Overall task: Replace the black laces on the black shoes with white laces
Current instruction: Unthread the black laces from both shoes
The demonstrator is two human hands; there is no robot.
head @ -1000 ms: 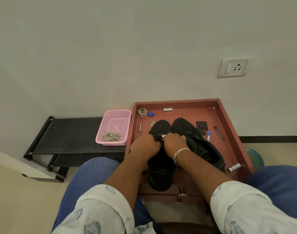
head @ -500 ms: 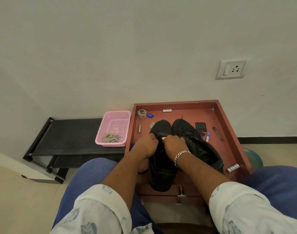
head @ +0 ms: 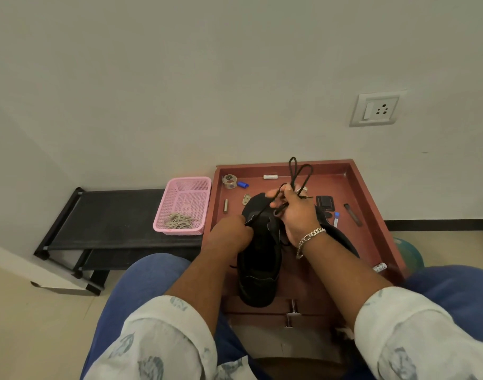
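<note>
Unlacing step: above the near matte-black fabric shoe [head: 259,259], the right hand [head: 295,212] grips the thin black cord lace [head: 296,171] while the left hand [head: 229,234] pinches the shoe's tongue edge; next comes a steady pull clear.

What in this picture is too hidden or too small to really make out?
- Second black shoe, head view: mostly behind the right hand and forearm.
- Eyelets of the near black shoe: black on black, under the left hand.
- Roll label: too small to read.
- Green object: cut off by the tray.
</note>
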